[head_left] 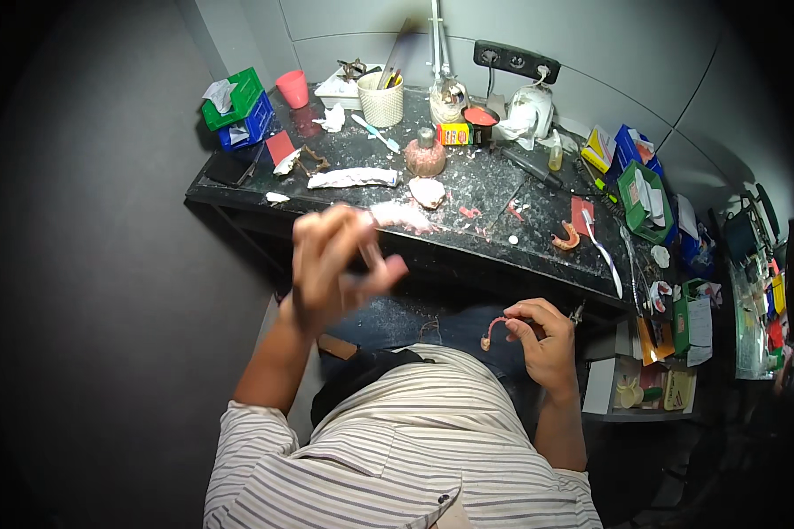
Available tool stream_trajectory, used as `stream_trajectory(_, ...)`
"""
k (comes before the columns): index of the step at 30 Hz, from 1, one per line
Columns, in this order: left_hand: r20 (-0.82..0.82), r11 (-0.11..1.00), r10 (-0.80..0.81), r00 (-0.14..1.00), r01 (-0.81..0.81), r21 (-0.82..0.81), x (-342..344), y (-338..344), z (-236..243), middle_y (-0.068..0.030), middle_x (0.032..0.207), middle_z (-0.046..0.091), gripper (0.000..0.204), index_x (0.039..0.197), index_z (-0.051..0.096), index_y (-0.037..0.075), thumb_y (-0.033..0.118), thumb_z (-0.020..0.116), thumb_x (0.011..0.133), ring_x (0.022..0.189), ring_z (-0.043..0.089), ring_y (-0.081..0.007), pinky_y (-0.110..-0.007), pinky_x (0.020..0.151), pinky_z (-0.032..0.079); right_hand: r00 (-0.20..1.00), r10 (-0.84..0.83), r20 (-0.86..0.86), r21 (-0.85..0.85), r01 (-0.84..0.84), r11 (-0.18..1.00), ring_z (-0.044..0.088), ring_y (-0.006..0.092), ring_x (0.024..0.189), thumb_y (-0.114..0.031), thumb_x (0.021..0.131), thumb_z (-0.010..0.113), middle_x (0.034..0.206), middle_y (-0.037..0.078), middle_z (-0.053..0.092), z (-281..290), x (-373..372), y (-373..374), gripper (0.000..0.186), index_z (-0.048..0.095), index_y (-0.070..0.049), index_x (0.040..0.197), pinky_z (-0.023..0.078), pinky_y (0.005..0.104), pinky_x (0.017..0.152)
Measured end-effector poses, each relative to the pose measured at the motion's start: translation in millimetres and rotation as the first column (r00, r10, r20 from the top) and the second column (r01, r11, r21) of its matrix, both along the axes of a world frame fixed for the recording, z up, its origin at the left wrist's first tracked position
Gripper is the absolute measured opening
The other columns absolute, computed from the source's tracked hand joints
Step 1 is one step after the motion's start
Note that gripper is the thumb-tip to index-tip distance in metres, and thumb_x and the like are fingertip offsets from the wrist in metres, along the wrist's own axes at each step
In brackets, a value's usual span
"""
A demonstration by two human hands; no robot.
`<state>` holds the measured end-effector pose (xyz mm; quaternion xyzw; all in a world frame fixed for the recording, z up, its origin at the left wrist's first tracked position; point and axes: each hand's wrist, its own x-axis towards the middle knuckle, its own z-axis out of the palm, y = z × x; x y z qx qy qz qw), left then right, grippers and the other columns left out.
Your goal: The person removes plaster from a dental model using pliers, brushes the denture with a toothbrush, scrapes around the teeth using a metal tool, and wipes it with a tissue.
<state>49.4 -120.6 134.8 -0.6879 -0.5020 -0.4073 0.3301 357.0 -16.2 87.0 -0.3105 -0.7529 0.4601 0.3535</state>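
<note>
Right hand (543,339) pinches a curved pink denture piece (492,332); blurred left hand (331,264), at ten o'clock, grips a small tool (372,256).

A striped shirt (397,450) in white and grey, at six o'clock; short sleeves end above the elbows. Both forearms are bare; blue jeans (423,322) show toward twelve.

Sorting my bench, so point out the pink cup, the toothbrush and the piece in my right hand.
Pink cup (293,88), head view, its side wall.
Toothbrush (603,253), head view, mid handle.
Pink curved piece (492,331), head view, its arch beside the right hand (543,339).
</note>
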Motion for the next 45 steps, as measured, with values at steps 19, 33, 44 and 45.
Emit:
stream_trajectory(19,0.374,0.449,0.241,-0.896,0.444,0.775,33,29,-119,-0.0306,0.122,0.061,0.049,0.124,0.059,-0.005,0.034,0.054,0.095,0.127,0.05,-0.054,-0.066,0.103,0.045,0.945,-0.049,-0.323,-0.318,-0.059,0.946,0.067,0.013,0.089,0.001,0.091,0.071,0.103,0.01,0.067,1,-16,-6,0.019,0.067,0.006,0.109,0.061,0.0262,0.071)
stream_trajectory(33,0.684,0.239,0.138,-0.716,0.694,0.679,74,30,-113,-0.0148,0.131,0.059,0.055,0.136,0.049,0.001,0.046,0.033,0.107,0.125,0.057,-0.0241,-0.049,0.11,0.044,0.909,-0.084,-0.408,-0.379,-0.085,0.922,0.068,0.013,0.091,-0.001,0.093,0.069,0.102,0.012,0.069,-34,-77,-14,0.019,0.065,0.007,0.109,0.06,0.0251,0.079)
stream_trajectory(44,0.697,0.242,0.184,-0.693,0.719,0.651,76,31,-117,-0.0141,0.128,0.062,0.057,0.137,0.048,0.001,0.047,0.034,0.106,0.126,0.056,-0.0263,-0.052,0.112,0.04,0.946,-0.131,-0.296,-0.351,0.02,0.936,0.07,0.0126,0.083,-0.001,0.093,0.069,0.097,0.012,0.069,-31,-73,-17,0.016,0.065,0.009,0.105,0.062,0.0246,0.072)
stream_trajectory(45,0.704,0.235,0.178,-0.687,0.725,0.648,76,31,-118,-0.0142,0.129,0.062,0.056,0.137,0.048,0.001,0.046,0.034,0.107,0.127,0.056,-0.0264,-0.052,0.112,0.039,0.954,-0.132,-0.269,-0.334,0.036,0.942,0.07,0.0121,0.083,-0.001,0.092,0.07,0.096,0.011,0.069,-33,-73,-16,0.015,0.066,0.008,0.104,0.062,0.0242,0.071)
